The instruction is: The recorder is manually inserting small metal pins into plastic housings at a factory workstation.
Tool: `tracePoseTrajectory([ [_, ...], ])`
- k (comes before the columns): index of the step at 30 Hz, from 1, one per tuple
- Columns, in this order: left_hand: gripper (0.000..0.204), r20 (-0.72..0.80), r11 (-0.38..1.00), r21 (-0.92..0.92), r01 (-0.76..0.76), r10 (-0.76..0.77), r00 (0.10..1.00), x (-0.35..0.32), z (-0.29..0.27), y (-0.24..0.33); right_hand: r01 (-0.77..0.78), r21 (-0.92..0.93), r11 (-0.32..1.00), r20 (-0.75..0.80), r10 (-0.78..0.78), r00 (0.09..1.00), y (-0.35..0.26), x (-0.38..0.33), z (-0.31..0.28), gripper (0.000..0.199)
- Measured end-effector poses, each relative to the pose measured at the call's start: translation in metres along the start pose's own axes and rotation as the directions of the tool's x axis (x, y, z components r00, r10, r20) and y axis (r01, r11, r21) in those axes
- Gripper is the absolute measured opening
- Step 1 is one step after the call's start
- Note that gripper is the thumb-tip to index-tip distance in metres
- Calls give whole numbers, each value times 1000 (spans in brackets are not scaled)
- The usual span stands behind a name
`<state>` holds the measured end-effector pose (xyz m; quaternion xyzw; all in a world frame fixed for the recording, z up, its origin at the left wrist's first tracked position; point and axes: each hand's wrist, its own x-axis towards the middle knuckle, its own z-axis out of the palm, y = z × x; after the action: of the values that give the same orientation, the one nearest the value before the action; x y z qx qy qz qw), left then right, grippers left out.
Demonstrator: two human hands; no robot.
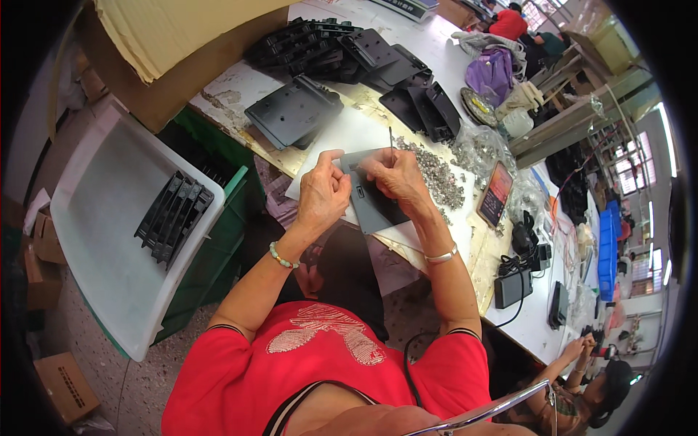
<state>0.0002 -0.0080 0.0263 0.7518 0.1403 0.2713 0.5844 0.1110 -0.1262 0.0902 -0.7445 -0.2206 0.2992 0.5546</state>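
A flat grey plastic panel (369,206) with a small slot lies tilted at the table's edge in front of me, on white sheeting. My right hand (395,178) is closed over the panel, slightly blurred, and a thin dark rod (391,136) sticks up from its fingers. At the panel's left edge my left hand (322,195) has its fingers curled in, thumb against the index finger; whatever is between them is hidden. Small metal clips (436,174) lie heaped just right of my right hand. Beyond my hands, a black plastic housing (294,110) rests on the table.
More black housings (378,54) are piled at the back. A phone (495,194) and a black power adapter (513,288) with cable lie to the right. At left, a white tray (94,225) holding black parts sits over a green crate. Another person (600,392) works at lower right.
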Motion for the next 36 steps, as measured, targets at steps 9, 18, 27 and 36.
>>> tracePoseTrajectory([
  [9,29,-81,1000,8,0,0,997,3,2,18,263,-216,940,64,-255,965,9,3,-4,17],
  [18,7,-178,979,81,-186,198,964,-6,4,5,552,-339,761,159,-532,832,18,4,5,10],
  [27,15,-199,887,305,-346,414,888,-12,9,16,367,-109,924,153,-350,924,13,-2,-2,17],
  [36,22,-168,704,490,-514,656,736,-8,17,12,29,3,1000,132,-29,991,-7,-15,-6,26],
])
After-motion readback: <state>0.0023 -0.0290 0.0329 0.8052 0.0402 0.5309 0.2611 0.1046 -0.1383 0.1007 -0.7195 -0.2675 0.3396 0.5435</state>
